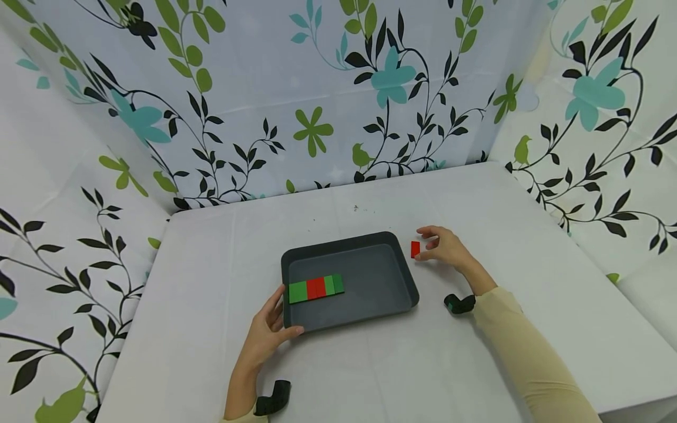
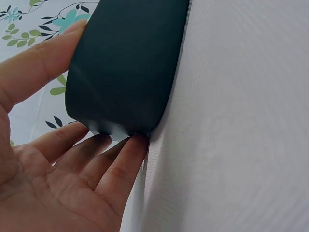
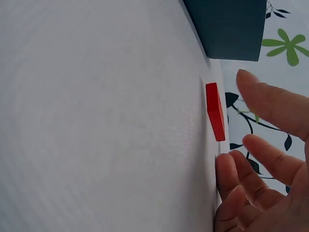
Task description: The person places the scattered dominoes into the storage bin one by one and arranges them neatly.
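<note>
A dark grey rectangular tray point(image 1: 370, 282) lies on the white table. My left hand point(image 1: 267, 335) holds its near left corner, thumb along the front side and fingertips against the left side; the left wrist view shows these fingers at the tray's wall point(image 2: 125, 63). Inside the tray, a row of flat green and red tiles point(image 1: 316, 288) runs from the left wall toward the middle. Right of the tray, a single red tile point(image 1: 415, 249) lies on the table. Around it my right hand point(image 1: 444, 247) hovers with fingers spread; in the right wrist view the thumb stands apart from the red tile point(image 3: 216, 112).
The white table point(image 1: 338, 376) carries the tray. Patterned curtains point(image 1: 296, 106) with leaves and flowers hang behind it and at both sides. A black wrist mount point(image 1: 273, 398) sits on the left wrist, another black mount point(image 1: 459, 304) on the right.
</note>
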`<state>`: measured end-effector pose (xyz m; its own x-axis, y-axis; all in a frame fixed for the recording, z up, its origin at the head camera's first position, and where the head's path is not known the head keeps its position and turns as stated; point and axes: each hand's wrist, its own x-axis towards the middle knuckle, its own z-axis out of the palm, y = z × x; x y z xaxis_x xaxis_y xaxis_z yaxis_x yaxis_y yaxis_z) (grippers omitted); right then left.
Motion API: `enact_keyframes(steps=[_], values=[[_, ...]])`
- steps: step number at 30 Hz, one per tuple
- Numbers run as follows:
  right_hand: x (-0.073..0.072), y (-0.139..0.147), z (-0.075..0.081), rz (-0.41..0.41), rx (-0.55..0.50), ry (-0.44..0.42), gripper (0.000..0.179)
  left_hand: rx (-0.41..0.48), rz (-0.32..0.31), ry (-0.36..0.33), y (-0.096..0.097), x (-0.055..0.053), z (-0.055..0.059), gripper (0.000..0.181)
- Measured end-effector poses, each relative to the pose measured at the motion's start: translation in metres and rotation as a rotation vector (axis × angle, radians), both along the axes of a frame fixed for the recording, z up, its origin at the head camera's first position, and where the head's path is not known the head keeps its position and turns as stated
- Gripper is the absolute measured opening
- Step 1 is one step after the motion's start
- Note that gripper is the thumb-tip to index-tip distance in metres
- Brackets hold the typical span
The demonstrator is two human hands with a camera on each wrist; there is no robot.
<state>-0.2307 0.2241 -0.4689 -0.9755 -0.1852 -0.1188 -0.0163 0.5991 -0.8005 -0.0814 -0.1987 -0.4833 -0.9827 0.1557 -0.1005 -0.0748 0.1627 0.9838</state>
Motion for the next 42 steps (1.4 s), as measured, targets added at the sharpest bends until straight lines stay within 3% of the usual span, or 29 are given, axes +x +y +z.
enact_keyframes(steps=[11, 26, 36, 42], values=[[-0.003, -0.003, -0.007, -0.012, 0.066, -0.006, 0.066, -0.007, -0.001, 0.024, 0.000, 0.000, 0.001, 0.098], [-0.002, -0.008, -0.012, -0.030, 0.116, 0.046, 0.056, -0.008, 0.007, -0.005, -0.001, 0.001, 0.001, 0.100], [0.003, -0.007, -0.008, -0.060, 0.117, 0.053, 0.049, -0.013, 0.002, 0.010, 0.000, 0.001, 0.001, 0.098], [0.007, -0.007, 0.002, -0.094, 0.034, 0.054, 0.049, -0.020, 0.004, 0.014, 0.000, 0.001, 0.002, 0.098]])
